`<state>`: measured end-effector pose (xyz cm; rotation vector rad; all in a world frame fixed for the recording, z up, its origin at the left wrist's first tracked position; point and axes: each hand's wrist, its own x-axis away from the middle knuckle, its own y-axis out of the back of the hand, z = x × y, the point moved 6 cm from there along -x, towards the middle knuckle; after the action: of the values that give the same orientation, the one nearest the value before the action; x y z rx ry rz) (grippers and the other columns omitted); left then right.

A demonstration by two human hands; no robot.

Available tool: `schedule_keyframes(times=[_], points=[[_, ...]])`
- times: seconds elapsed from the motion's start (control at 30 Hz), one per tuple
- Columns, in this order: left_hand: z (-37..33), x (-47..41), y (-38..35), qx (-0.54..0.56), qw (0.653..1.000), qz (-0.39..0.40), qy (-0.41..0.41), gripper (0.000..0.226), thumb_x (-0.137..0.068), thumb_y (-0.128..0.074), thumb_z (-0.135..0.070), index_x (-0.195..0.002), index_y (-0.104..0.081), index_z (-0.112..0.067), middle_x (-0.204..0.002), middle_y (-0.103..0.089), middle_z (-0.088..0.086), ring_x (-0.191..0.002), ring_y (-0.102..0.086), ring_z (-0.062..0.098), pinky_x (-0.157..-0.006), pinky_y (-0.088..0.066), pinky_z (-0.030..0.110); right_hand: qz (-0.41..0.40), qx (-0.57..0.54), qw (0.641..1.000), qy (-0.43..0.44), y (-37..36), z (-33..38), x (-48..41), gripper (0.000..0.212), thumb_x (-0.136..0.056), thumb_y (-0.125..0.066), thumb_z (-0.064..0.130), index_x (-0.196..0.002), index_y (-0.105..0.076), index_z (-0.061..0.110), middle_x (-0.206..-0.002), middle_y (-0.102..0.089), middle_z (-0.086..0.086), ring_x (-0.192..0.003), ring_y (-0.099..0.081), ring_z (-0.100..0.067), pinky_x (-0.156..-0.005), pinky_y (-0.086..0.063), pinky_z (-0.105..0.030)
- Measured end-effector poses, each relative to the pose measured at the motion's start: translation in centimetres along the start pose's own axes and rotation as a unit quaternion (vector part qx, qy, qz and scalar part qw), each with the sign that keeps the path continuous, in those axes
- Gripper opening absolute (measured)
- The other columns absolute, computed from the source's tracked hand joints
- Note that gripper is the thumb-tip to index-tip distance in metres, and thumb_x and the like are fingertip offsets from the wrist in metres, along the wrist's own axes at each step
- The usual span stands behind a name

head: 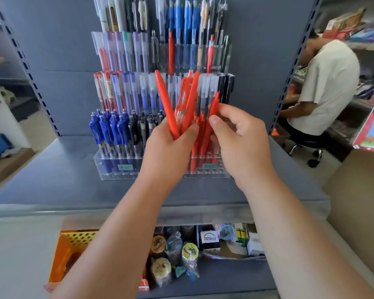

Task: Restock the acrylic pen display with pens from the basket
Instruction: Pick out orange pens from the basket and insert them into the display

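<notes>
**Holding red pens at the acrylic display**

Gripping a fanned bunch of red pens (pixel 183 104), the left hand (pixel 168 152) is closed around their lower ends, fingers curled and thumb pressed across the front. The right hand (pixel 240 143) pinches one red pen (pixel 214 104) between thumb and forefinger, just beside the bunch, its other fingers folded in. Both hands are raised in front of the tiered acrylic pen display (pixel 108 167), which stands on a grey shelf (pixel 63 182). Red pens already standing in its bottom row (pixel 203 152) sit right behind the hands; blue pens (pixel 108 130) fill the left of that row. The orange perforated basket (pixel 78 240) sits low at the left, partly hidden by the left forearm. A person in a pale shirt (pixel 326 87) sits at the far right
</notes>
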<state>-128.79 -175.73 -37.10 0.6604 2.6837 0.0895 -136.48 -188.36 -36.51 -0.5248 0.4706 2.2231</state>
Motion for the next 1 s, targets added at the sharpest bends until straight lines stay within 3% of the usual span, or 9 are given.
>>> schedule_keyframes(times=[0.17, 0.3, 0.5, 0.83, 1.0], points=[[-0.4, -0.2, -0.5, 0.001, 1.0, 0.009, -0.022, 0.029, -0.097, -0.057, -0.023, -0.069, -0.054, -0.023, -0.047, -0.047, -0.015, -0.042, -0.042, 0.003, -0.045, -0.035, 0.013, -0.019, 0.022, 0.999, 0.023, 0.2, 0.5, 0.2, 0.027, -0.096, -0.059, 0.02, -0.121, -0.071, 0.019, -0.109, -0.074, 0.007, -0.094, -0.067, -0.006, -0.09, -0.056, -0.037], [-0.6, 0.3, -1.1, 0.006, 0.999, 0.037, -0.023, 0.018, -0.097, -0.057, -0.021, -0.08, -0.06, -0.015, -0.048, -0.046, -0.014, -0.043, -0.042, 0.005, -0.044, -0.038, 0.018, -0.026, 0.05, 0.998, 0.035, -0.5, 0.6, 0.6, 0.026, -0.094, -0.057, 0.022, -0.114, -0.073, 0.025, -0.1, -0.074, 0.005, -0.09, -0.069, -0.013, -0.084, -0.056, -0.042], [-0.6, 0.1, -0.1, 0.007, 0.999, 0.02, -0.025, 0.029, -0.097, -0.056, -0.018, -0.072, -0.054, -0.031, -0.047, -0.048, -0.018, -0.044, -0.043, 0.002, -0.049, -0.036, 0.015, -0.027, 0.099, 0.994, 0.031, -1.4, -0.3, 0.9, 0.026, -0.093, -0.057, 0.027, -0.115, -0.071, 0.026, -0.103, -0.072, 0.007, -0.093, -0.067, -0.012, -0.084, -0.055, -0.041], [0.1, 0.3, 0.7, 0.055, 0.998, -0.001, 0.007, 0.017, -0.098, -0.058, -0.018, -0.084, -0.064, -0.011, -0.058, -0.053, -0.007, -0.05, -0.046, 0.007, -0.048, -0.04, 0.018, -0.06, 0.155, 0.986, -0.019, -2.1, -0.6, 0.5, 0.014, -0.093, -0.062, 0.027, -0.106, -0.069, 0.028, -0.096, -0.07, 0.011, -0.089, -0.066, -0.014, -0.077, -0.056, -0.042], [0.7, 0.1, 1.0, 0.076, 0.997, -0.005, 0.018, 0.033, -0.099, -0.057, -0.022, -0.086, -0.054, 0.008, -0.055, -0.038, -0.002, -0.051, -0.034, 0.014, -0.046, -0.034, 0.021, -0.053, 0.187, 0.981, -0.028, -1.9, -1.2, 0.7, 0.011, -0.094, -0.062, 0.028, -0.104, -0.067, 0.03, -0.077, -0.062, 0.015, -0.078, -0.063, -0.013, -0.071, -0.054, -0.038]])
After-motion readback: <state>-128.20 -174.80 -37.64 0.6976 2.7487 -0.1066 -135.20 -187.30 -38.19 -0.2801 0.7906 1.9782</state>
